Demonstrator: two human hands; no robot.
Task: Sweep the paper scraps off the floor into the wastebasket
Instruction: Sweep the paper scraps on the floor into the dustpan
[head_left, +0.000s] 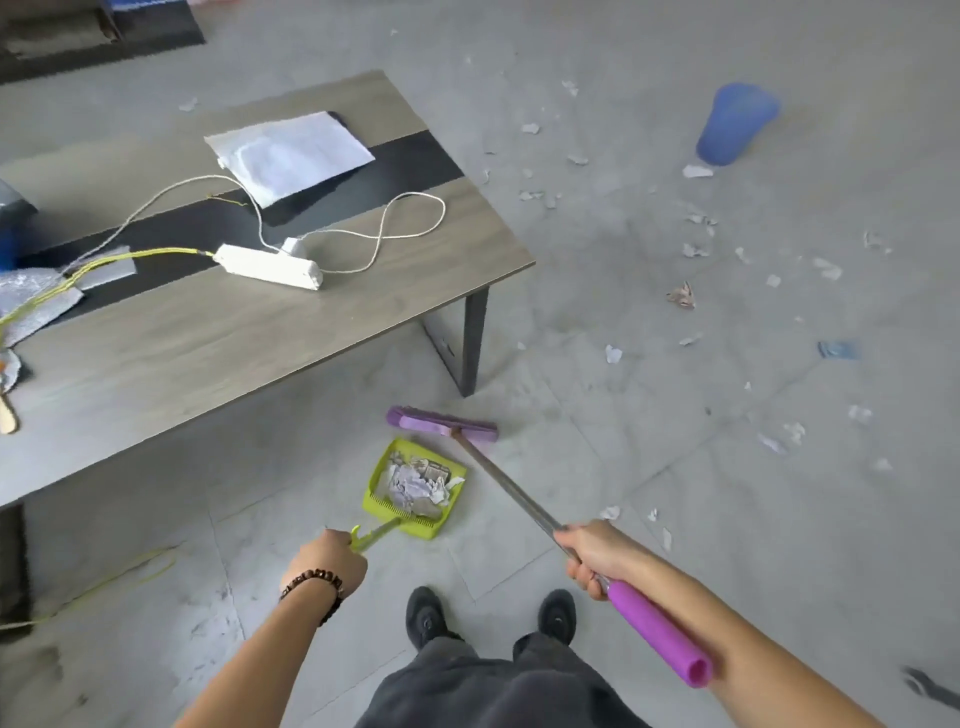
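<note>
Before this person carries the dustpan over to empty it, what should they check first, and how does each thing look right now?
1. Left hand has a firm hold on the green dustpan handle: ok.
2. Right hand grips the purple broom by its shaft: ok.
3. Dustpan is loaded with paper scraps: ok, a heap sits inside.
4. Scraps sit safely within the pan: not ok, a piece pokes over the right rim.
5. Blue wastebasket upright and ready: cannot tell, it is blurred and looks tilted.
6. Floor clear of scraps: not ok, many lie scattered toward the wastebasket.
</note>
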